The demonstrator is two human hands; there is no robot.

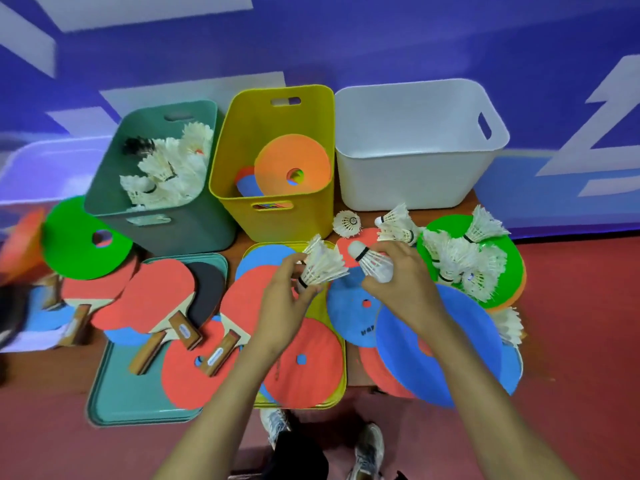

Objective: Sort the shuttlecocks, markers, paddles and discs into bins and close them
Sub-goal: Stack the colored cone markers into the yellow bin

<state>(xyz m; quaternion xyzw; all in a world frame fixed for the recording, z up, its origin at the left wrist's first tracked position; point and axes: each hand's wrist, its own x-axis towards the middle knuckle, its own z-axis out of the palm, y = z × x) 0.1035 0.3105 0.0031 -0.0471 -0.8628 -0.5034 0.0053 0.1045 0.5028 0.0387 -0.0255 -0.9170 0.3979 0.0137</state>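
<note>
Left hand point(287, 299) pinches a shuttlecock point(323, 265), right hand point(405, 282) grips a second shuttlecock point(372, 263). Discs point(304, 362) lie beneath both hands, bins point(294, 223) beyond.

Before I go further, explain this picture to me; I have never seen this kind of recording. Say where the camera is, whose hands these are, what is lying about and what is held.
No machine here: a person wears one camera on the head, looking down at their own bare hands. The left hand pinches a white shuttlecock; the right hand grips a second shuttlecock. Behind stand three open bins: the green bin holds shuttlecocks, the yellow bin holds discs, the white bin looks empty. In front lie red paddles on a teal lid, flat coloured discs, and a loose pile of shuttlecocks at the right.
</note>
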